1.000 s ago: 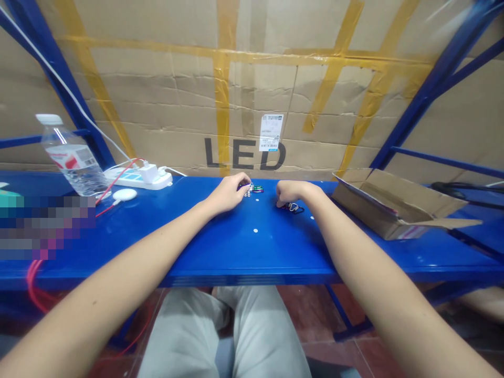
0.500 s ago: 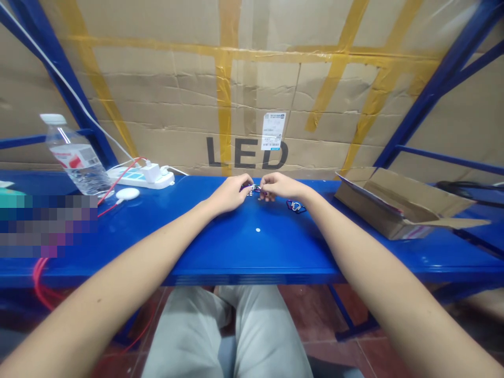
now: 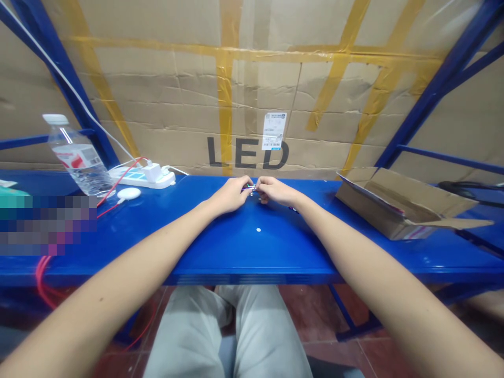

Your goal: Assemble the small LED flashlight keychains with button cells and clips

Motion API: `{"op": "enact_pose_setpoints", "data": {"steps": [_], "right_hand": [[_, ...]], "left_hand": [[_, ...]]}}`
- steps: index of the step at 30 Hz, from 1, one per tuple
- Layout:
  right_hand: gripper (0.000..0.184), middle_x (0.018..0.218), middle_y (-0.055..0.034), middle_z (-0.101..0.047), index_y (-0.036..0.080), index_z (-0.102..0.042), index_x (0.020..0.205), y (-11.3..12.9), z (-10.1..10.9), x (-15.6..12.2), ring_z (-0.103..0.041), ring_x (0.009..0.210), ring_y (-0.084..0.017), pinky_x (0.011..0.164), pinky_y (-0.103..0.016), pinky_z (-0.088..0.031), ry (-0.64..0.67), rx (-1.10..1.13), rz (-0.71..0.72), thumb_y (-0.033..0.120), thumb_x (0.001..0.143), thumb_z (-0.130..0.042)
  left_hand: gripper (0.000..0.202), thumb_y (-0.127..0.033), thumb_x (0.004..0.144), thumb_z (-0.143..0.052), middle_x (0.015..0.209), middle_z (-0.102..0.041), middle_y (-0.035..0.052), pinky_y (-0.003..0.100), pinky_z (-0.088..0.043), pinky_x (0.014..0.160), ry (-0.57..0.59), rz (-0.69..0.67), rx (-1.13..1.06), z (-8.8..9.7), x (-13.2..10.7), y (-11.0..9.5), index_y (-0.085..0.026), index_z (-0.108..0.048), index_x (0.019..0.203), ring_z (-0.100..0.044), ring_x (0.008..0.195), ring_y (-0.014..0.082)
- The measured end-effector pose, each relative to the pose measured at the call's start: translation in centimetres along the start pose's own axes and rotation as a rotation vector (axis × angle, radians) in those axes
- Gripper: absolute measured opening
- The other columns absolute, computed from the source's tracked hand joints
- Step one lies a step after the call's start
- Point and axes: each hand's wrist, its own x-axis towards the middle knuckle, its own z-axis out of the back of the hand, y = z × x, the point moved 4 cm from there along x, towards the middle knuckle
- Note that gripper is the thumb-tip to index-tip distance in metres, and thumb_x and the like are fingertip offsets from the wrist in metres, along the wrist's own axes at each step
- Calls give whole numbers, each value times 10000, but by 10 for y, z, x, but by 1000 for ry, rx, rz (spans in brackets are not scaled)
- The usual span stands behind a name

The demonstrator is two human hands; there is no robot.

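Observation:
Near the back of the blue table (image 3: 236,247), my left hand (image 3: 231,194) is closed, its thumb and fingers pinching small metal carabiners (image 3: 251,189) that look linked together. My right hand (image 3: 277,191) meets it from the other side, fingers curled and pinched at the right end of the same carabiners. My fingers cover most of them, so how they join is hidden. Another small group of carabiners (image 3: 293,209) lies on the table, mostly behind my right wrist. A small white dot (image 3: 259,230) marks the tabletop nearer to me.
An open cardboard box (image 3: 374,215) stands on the right. At the left are a water bottle (image 3: 79,160), a white power strip (image 3: 136,177), a white round charger (image 3: 129,194) and red cables (image 3: 43,278). A large carton (image 3: 177,115) rises behind the table.
My right hand has shifted slightly left, closer to my left hand. My right wrist now covers most of the loose carabiners that showed before. My left hand stays nearly in place.

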Motion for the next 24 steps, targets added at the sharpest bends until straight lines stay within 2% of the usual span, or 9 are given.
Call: {"op": "enact_pose_setpoints", "data": {"steps": [4, 10, 15, 24], "right_hand": [[137, 594, 41, -459, 214, -414, 776, -3, 2, 4, -478, 522, -108, 502, -225, -375, -40, -157, 30, 208, 893, -486], [105, 578, 39, -503, 218, -410, 792, 2, 0, 2, -500, 539, -125, 490, -230, -348, -87, -339, 63, 187, 875, -466], [113, 585, 38, -517, 216, -406, 782, 4, -3, 1, -493, 553, -125, 503, -228, -332, -121, -387, 105, 165, 877, -440], [136, 577, 46, -473, 225, -378, 783, -1, -5, 4, -505, 526, -128, 475, -230, -333, -89, -357, 66, 167, 897, -425]], "left_hand": [[222, -242, 929, -522, 1070, -747, 95, 385, -519, 871, 15, -7, 14, -2, 0, 0, -193, -700, 1051, -682, 980, 256], [253, -245, 921, -513, 990, -764, 89, 356, -513, 834, 15, 10, 31, -1, 0, -1, -188, -746, 1003, -692, 916, 246], [239, -212, 889, -525, 961, -765, 82, 336, -499, 790, 29, 59, 6, -2, 1, -3, -171, -755, 942, -681, 846, 226], [228, -229, 865, -564, 1054, -763, 87, 348, -499, 860, 44, 148, -74, -5, 2, 4, -167, -740, 996, -690, 960, 247]]}}
